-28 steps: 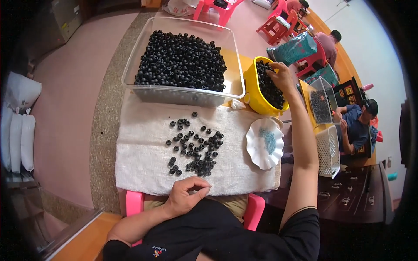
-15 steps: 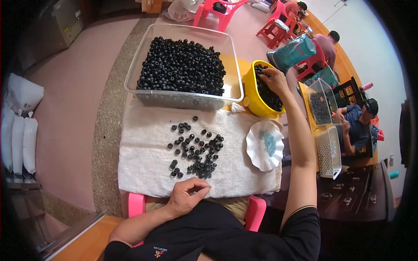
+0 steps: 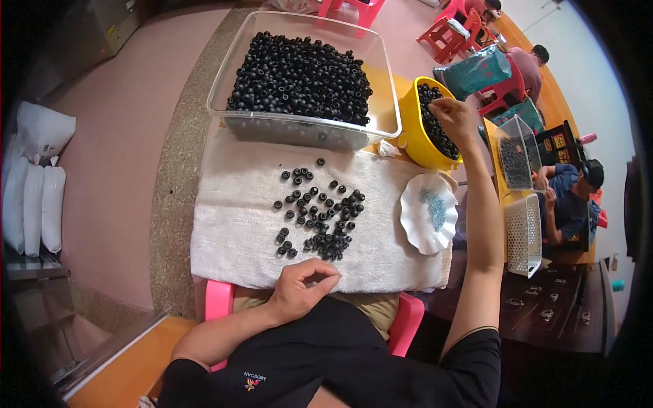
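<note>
Your right hand reaches far out over the yellow bowl on the right, its fingers bent down into the black round pieces that fill it; whether they are pinching one or merely touching the heap cannot be told from here. Your left hand rests at the near edge of the white towel, fingers curled in with the thumb against the fingertips, as if closed on something small, though nothing shows between them. Just beyond that hand, a loose scatter of black ring-shaped pieces lies on the middle of the towel. To their right sits a white scalloped dish with a little pile of small blue-green bits in it. At the far side of the towel stands a large clear plastic tub heaped with the same black pieces, just beside the yellow bowl. Far right, another person sits at a dark table.
</note>
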`<move>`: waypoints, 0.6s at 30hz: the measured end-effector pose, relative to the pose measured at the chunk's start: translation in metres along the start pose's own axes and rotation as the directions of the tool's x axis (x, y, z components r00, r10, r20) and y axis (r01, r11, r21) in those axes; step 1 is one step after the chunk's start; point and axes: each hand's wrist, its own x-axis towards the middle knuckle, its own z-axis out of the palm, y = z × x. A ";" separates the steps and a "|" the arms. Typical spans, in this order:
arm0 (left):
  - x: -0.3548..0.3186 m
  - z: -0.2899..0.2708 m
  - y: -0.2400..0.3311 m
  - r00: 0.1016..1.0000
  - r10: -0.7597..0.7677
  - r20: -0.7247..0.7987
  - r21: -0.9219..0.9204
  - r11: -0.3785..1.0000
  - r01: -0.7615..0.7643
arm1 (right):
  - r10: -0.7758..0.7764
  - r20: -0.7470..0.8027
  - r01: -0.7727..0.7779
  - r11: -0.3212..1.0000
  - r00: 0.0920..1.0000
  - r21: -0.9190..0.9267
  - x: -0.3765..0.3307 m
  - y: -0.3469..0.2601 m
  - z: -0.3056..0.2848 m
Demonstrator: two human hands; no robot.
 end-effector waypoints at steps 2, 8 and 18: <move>-0.001 0.000 -0.002 1.000 0.005 0.001 0.013 1.000 -0.005 | -0.005 0.186 -0.005 0.999 0.982 0.052 -0.005 -0.003 0.003; -0.006 0.002 -0.001 0.999 0.041 0.003 0.020 0.999 -0.041 | -0.041 0.110 0.049 0.997 0.993 -0.067 -0.010 0.012 0.008; -0.007 0.003 0.000 1.000 -0.005 -0.029 0.035 0.999 0.006 | 0.020 0.098 -0.018 1.000 0.995 -0.021 -0.023 0.022 0.004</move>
